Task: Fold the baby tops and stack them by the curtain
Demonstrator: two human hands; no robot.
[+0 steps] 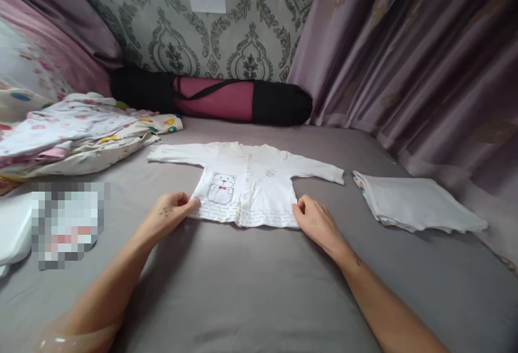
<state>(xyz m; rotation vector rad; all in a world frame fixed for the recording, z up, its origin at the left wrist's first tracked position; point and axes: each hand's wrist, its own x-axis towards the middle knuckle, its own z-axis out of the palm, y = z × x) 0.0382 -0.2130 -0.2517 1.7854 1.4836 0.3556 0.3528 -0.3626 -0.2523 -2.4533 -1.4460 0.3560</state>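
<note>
With thumb and fingers pinched closed, the left hand (168, 214) and right hand (318, 221) each grip a bottom corner of the small white long-sleeved fabric top (265, 194) lying flat on the smooth grey sheet (238, 293), where light, even outward tension should best straighten its hem

left hand (172, 210) and right hand (318, 221), level with each other, both pinching

the bare left forearm (115, 277) and right forearm (372, 283) rise from the bottom edge and slant inward, with a wide gap between the hands. each hand has its back turned up, its thumb pressed toward a bent index finger and the other fingers curled, partly hidden. the left wrist (143, 235) runs nearly in line with its arm, and the right wrist (339, 251) does much the same. small dark marks (165, 212) dot the back of the left hand; a fainter mark (313, 222) shows on the back of the right.
</note>
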